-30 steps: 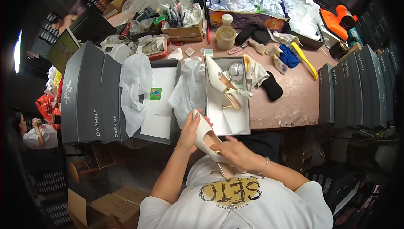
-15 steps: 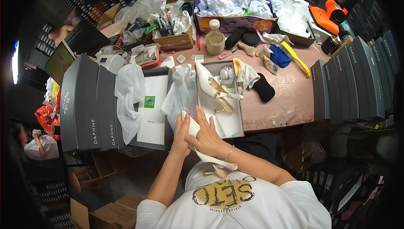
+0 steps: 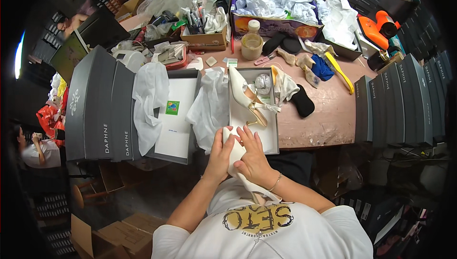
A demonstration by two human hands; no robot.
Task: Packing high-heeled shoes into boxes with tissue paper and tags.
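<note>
Close to my body, a white high-heeled shoe (image 3: 236, 153) is held with its pointed toe up toward the table; its heel end hangs near my shirt. My left hand (image 3: 219, 160) is closed around its left side. My right hand (image 3: 257, 160) lies against the other side, fingers stretched and apart, thumb touching the shoe. Just beyond my hands, a matching white heeled shoe (image 3: 241, 92) lies on its side in an open grey shoebox (image 3: 274, 137), beside a wrapped ball of paper (image 3: 263, 83). White tissue paper (image 3: 208, 99) drapes over that box's left edge.
An open grey box lid (image 3: 188, 152) and upright grey shoeboxes (image 3: 93, 111) stand left; more shoeboxes (image 3: 395, 106) stand right. Behind are a jar (image 3: 252, 45), a yellow-handled brush (image 3: 342, 75), a black pad (image 3: 302, 101), cloths and a paper-filled box (image 3: 273, 23). Another person (image 3: 40, 152) sits far left.
Both hands and the held shoe have shifted slightly right, and the whole view has moved a little. My right hand's fingers are spread wider and lie less over the shoe.
</note>
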